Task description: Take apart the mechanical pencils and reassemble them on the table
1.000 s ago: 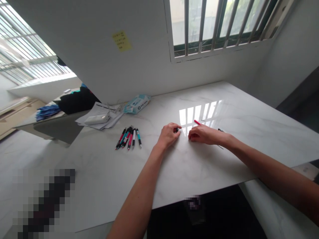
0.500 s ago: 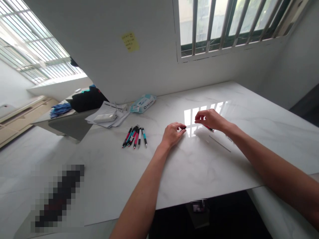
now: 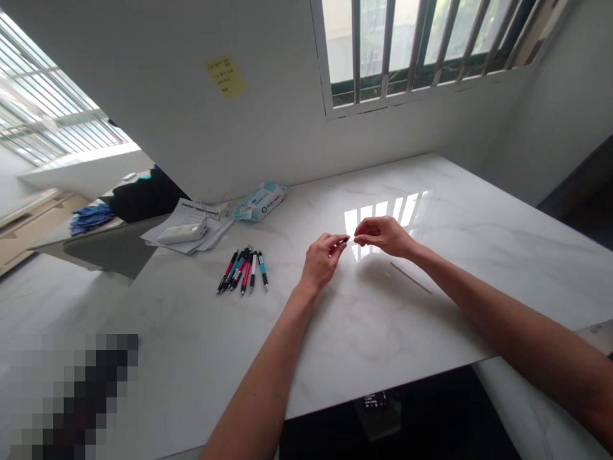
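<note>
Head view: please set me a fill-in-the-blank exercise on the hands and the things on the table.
1. The piece pinched by the left hand, close to the right hand, is small and ____.
2. The pens lie on the table to the ____ of the left hand.
3. The sticky note on the wall is ____.
Missing words: black; left; yellow.

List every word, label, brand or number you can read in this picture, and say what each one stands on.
No text here is legible.
Yellow sticky note on the wall: handwriting, too small to read.
Wipes pack on the table: printed label, blurred.
Papers beside it: print too small.
Small dark part pinched in the left hand: no marking visible.
</note>
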A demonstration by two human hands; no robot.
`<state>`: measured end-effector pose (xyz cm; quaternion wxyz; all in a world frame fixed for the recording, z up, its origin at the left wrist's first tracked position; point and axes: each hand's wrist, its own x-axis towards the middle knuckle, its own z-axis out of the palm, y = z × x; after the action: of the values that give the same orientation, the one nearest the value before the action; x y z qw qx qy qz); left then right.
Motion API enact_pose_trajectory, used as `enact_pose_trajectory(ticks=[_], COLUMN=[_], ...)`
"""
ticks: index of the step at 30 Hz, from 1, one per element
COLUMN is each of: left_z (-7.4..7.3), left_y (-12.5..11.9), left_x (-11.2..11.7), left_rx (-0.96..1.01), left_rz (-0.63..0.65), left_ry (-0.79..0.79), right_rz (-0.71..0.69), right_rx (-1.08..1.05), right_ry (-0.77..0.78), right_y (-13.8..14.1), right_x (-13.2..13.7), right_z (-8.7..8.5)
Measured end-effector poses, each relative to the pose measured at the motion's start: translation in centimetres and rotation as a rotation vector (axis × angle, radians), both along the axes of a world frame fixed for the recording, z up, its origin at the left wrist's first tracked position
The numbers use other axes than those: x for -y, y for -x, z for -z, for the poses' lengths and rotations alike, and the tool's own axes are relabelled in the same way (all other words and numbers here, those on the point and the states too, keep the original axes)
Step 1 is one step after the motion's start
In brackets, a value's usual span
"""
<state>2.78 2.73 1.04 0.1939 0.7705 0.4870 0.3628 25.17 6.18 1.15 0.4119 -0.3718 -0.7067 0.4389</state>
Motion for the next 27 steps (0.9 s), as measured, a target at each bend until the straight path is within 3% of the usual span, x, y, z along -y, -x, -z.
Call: enact_pose_trajectory(ticks=[7, 15, 21, 24, 27], left_z=[-0.2, -0.4, 0.0, -0.1, -0.2], left_y=[-0.3, -0.9, -0.7, -0.9, -1.1], left_x=[0.3, 0.0, 0.0, 0.4, 0.6], left_rx=[0.139, 0.524, 0.351, 0.240, 0.251], left_rz=[-0.026, 0.053, -0.057, -0.034, -0.013], left_ry=[0.067, 0.176, 0.137, 0.046, 0.026], right_rz=[-0.010, -0.100, -0.023, -0.013, -0.044], right_rx=[-0.185, -0.158, -0.202, -0.211, -0.209], right_ry=[0.035, 0.067, 0.061, 0.067, 0.060], right_y=[0.8, 1.6, 1.5, 1.3, 1.3], right_x=[0.2, 1.0, 0.5, 0.4, 0.5], right_z=[0.3, 0.9, 1.1, 1.0, 0.8])
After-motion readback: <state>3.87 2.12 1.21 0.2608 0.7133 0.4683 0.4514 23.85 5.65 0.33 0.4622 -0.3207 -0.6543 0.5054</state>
